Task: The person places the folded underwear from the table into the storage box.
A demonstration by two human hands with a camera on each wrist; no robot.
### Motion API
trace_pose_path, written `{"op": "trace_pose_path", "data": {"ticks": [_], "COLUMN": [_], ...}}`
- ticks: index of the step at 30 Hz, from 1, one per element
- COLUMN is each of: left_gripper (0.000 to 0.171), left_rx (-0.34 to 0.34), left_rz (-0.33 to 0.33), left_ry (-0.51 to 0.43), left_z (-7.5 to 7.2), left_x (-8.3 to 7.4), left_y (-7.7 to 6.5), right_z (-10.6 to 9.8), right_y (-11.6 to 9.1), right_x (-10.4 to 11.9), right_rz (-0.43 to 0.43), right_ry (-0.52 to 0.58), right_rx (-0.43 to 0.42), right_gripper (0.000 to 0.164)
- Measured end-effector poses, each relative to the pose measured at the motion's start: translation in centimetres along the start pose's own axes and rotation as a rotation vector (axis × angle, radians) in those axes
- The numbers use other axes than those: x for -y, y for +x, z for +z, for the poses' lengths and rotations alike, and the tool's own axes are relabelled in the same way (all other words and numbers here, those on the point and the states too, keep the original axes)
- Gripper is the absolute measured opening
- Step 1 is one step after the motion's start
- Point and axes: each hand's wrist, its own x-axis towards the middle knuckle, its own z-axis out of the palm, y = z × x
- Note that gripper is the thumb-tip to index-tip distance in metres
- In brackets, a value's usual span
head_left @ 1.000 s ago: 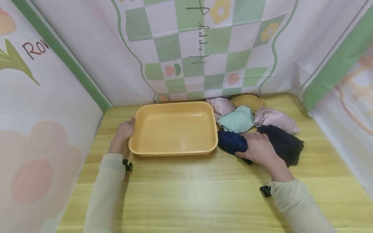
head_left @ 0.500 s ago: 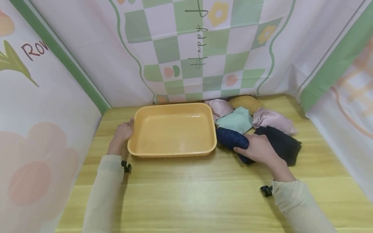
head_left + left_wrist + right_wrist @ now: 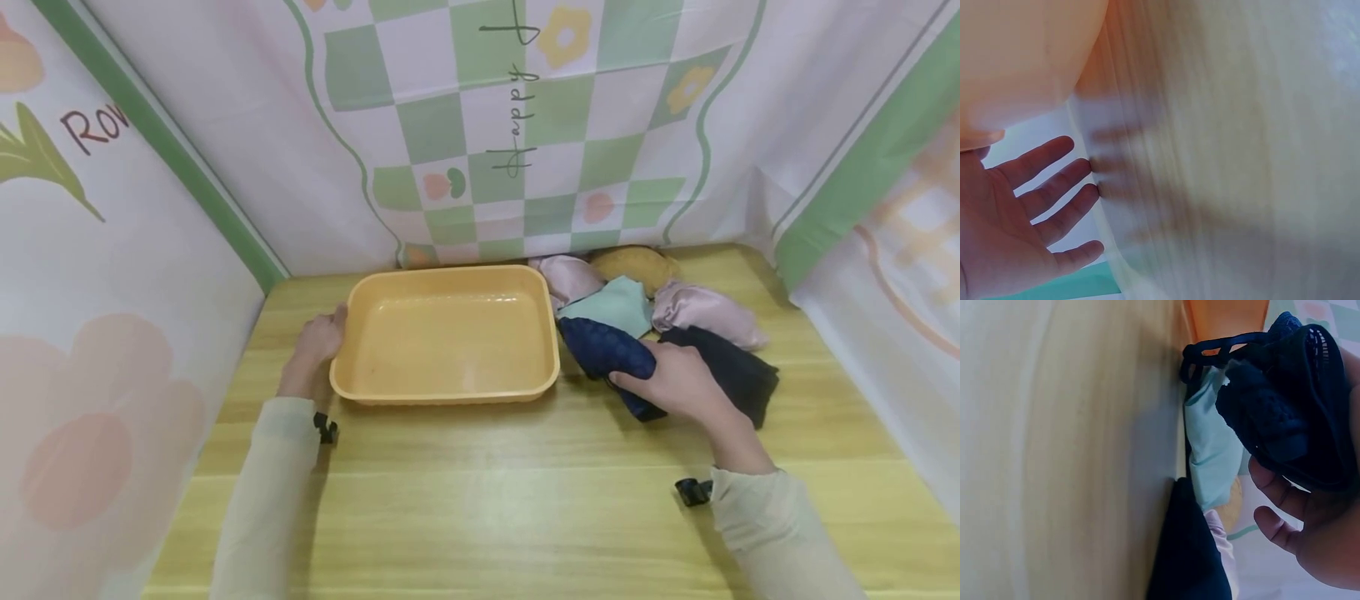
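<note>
A folded navy lace garment (image 3: 606, 348) is gripped in my right hand (image 3: 678, 379), thumb on the near side. It is tilted up, with its far end overlapping the mint cloth bundle (image 3: 617, 307) in the head view. The right wrist view shows its dark folds and a loose looping strip (image 3: 1222, 344) hanging toward the table. My left hand (image 3: 318, 337) is at the left side of a yellow plastic tray (image 3: 446, 396). In the left wrist view its fingers (image 3: 1054, 187) are straight and spread, beside the tray wall (image 3: 1022, 62), with the thumb mostly hidden at the rim.
Right of the tray lie a black folded cloth (image 3: 731, 375), two pink satiny bundles, one at the far right (image 3: 708, 312) and one behind (image 3: 567, 279), and a mustard bundle (image 3: 636, 265). The wooden table (image 3: 480, 500) meets printed curtains (image 3: 495, 200) behind and at both sides.
My right hand has raised the navy garment from among the bundles and shifted slightly right, tilting it. My left hand and the tray have stayed in place.
</note>
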Motion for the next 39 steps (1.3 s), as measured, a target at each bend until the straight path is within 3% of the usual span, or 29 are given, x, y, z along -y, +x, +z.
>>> {"op": "trace_pose_path", "data": {"ticks": [15,29,39], "left_gripper": [0.089,0.089,0.089], "left_rx": [0.0,-0.014,0.0], "left_rz": [0.008,0.02,0.008], "left_ry": [0.019,0.016,0.0], "left_z": [0.2,0.4,0.4], "left_x": [0.0,0.3,0.3], "left_y": [0.2,0.2,0.3], "right_z": [-1.2,-2.4,-3.2], "right_y": [-0.1,0.3,0.8], "right_x": [0.3,1.9,3.7], "right_rz": [0.024,0.008,0.025], "right_ry": [0.067,0.115,0.166], "right_rx": [-0.022,-0.069,-0.08], "right_gripper": [0.066,0.057,0.061]}}
